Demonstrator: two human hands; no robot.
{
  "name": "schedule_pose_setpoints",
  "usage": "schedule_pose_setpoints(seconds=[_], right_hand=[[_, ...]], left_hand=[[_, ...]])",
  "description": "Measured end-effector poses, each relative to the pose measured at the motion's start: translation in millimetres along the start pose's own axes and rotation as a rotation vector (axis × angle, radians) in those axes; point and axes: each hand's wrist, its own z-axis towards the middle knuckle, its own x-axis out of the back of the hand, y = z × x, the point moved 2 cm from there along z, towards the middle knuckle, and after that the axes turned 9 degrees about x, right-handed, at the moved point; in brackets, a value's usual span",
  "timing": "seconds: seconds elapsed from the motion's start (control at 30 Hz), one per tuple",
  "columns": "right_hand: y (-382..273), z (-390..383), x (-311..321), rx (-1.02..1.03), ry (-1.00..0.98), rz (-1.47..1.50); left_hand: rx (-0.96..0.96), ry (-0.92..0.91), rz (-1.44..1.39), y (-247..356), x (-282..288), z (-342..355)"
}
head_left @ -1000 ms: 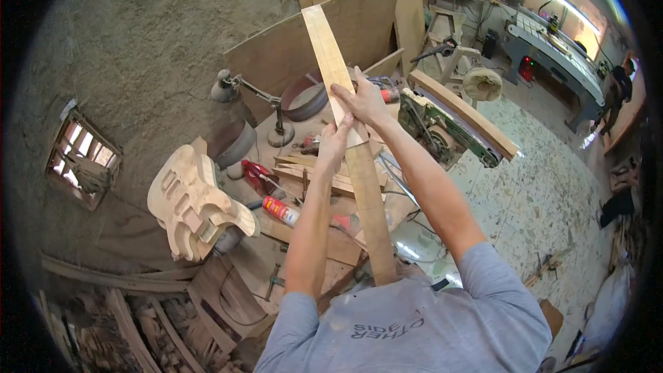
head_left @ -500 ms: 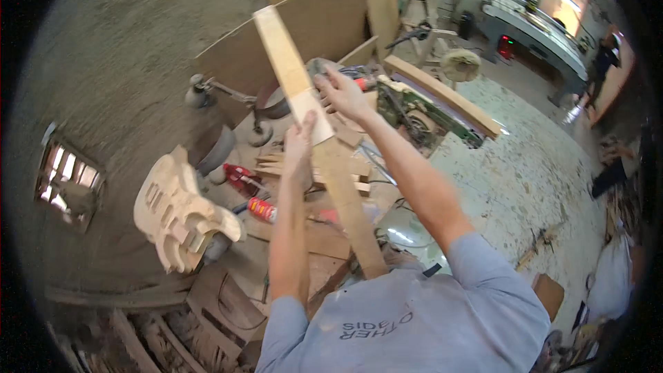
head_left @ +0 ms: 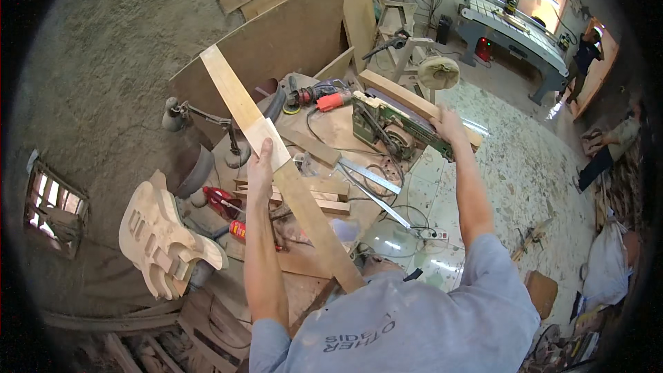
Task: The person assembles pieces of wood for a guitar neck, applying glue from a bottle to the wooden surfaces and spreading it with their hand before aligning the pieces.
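Observation:
My left hand (head_left: 260, 169) is closed on a long wooden board (head_left: 235, 90), its thumb lying on a pale, whitish section (head_left: 266, 139) around the board's middle. The board slants from the upper left down toward my shirt. Out to the right, my right hand (head_left: 449, 126) is at the near end of a green belt sander (head_left: 387, 124), by the light wooden beam (head_left: 400, 93) along its far side. Most of that hand's fingers are hidden, so its grip is unclear. Left of my left forearm lie pale guitar-body-shaped wood pieces (head_left: 155, 235).
On the workbench are a red-and-black power sander (head_left: 331, 100), a metal square (head_left: 369, 176), wood strips (head_left: 324, 197) and a red spray can (head_left: 237, 229). A desk lamp (head_left: 176, 114) stands at the left. Across the room is a large machine table (head_left: 511, 27); a person (head_left: 583, 62) stands beyond it.
My right hand has left the board and reached right to the belt sander. My left hand still holds the board. The whole view has shifted somewhat.

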Motion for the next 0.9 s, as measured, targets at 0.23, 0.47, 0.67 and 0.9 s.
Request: schedule_pose_setpoints(seconds=[0.23,0.47,0.67,0.9], right_hand=[[-17,-14,1,0.101,0.065,-0.067],[-153,-104,25,-0.066,-0.036,1.020],[-264,-170,40,0.136,0.157,0.922],[-313,-198,27,0.268,0.057,0.837]], left_hand=[[-0.031,0.041,0.050,8,-18,1],[-0.053,0.031,0.070,-7,-16,18],[-0.055,0.004,0.074,-6,-23,10],[-0.153,-0.005,0.200,-8,-18,12]])
